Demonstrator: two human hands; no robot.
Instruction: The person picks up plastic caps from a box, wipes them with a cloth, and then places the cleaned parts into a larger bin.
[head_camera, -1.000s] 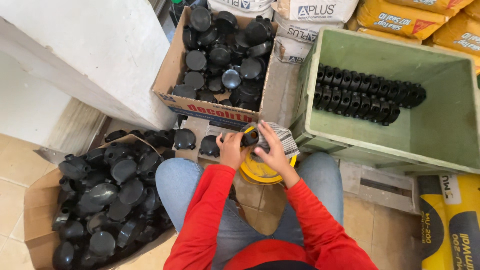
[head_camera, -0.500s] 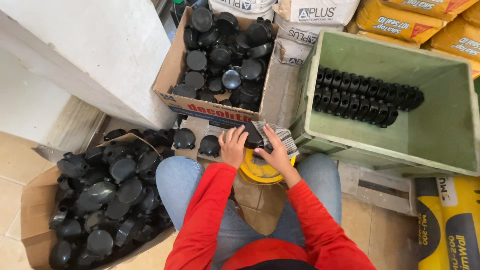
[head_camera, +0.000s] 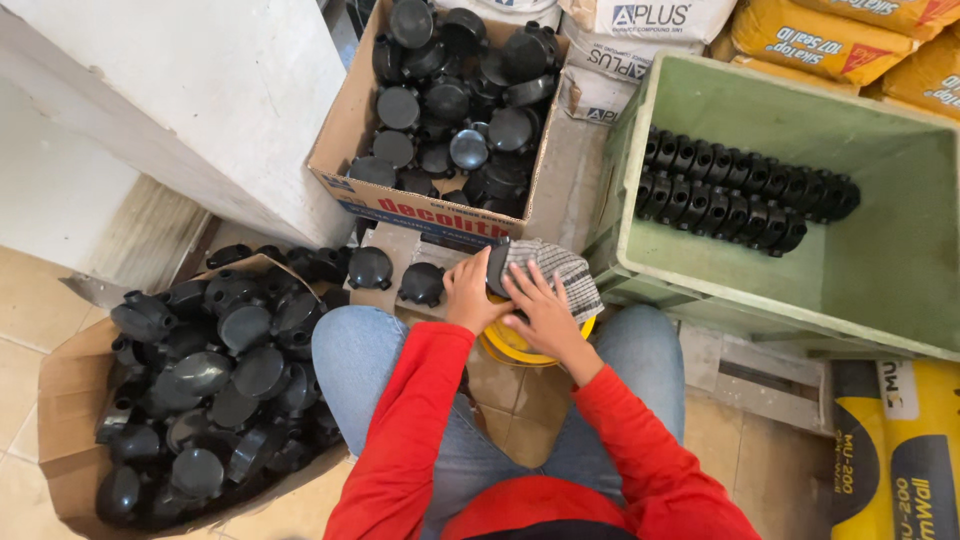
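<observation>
Gripping a black plastic fitting (head_camera: 497, 266) between thumb and fingers, your left hand (head_camera: 470, 293) is closing round its near end, holding it up over your lap, probably so the other hand can work on it. Starting at your left, an open cardboard box (head_camera: 60, 400) on the floor is lying heaped with round black fittings, and two loose ones (head_camera: 395, 276) are sitting on a small board just beyond your left knee, within easy reach. Ahead of them, a second cardboard box (head_camera: 345, 130) is holding more of the same. Your right hand (head_camera: 545, 315) is pressing flat, fingers spread and grasping nothing, on a checked cloth (head_camera: 560, 270) that is draping over the far side of the fitting, seemingly for wiping it. Both hands are hovering above a yellow round lid (head_camera: 505, 345) resting between your knees. So the fitting is sitting right at your left fingertips, touching the cloth. Further right, a green plastic crate (head_camera: 900, 290) is holding two neat rows of black fittings (head_camera: 745, 195), well apart from your hands, with yellow sacks (head_camera: 900, 450) beside it.
</observation>
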